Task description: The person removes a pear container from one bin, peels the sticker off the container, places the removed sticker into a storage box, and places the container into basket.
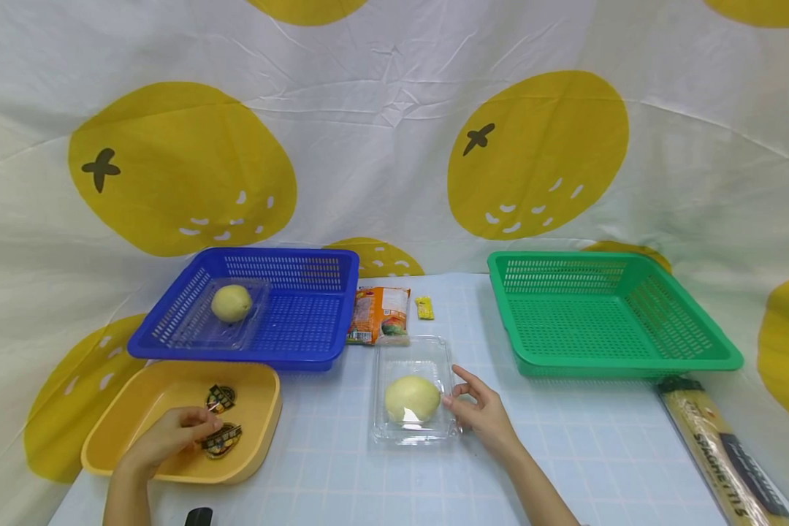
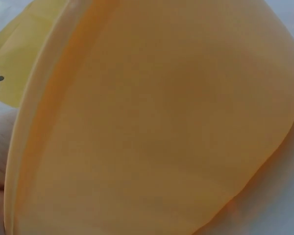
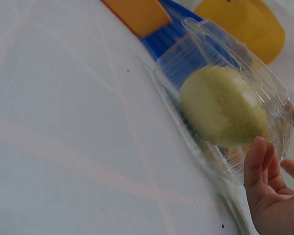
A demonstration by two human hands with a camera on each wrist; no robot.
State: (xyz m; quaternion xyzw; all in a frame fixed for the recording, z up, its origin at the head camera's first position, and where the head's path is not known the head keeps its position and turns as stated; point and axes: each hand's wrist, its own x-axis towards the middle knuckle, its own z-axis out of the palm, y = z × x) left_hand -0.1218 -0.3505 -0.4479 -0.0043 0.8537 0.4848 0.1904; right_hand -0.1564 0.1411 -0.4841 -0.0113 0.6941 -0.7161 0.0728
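In the head view, my left hand (image 1: 171,437) reaches into the yellow tray (image 1: 115,431), its fingertips pinching a small dark printed packet (image 1: 222,440). Another such packet (image 1: 220,398) lies just beyond it. The tray's outer wall (image 2: 161,122) fills most of the left wrist view and hides the fingers. At the table's middle sits a clear plastic box (image 1: 413,359) with a pale yellow-green round fruit (image 1: 410,400) inside. My right hand (image 1: 480,409) is at the box's right side, fingers spread and loosely bent, thumb tip by its edge. The fruit (image 3: 223,105) looks blurred in the right wrist view.
Behind the tray stands a blue basket (image 1: 309,358) holding another clear box (image 1: 200,336) with a similar fruit (image 1: 231,303). An orange packet (image 1: 381,310) and a small yellow packet (image 1: 424,307) lie at the back. A green basket (image 1: 624,361) and a spaghetti pack (image 1: 723,453) are at right.
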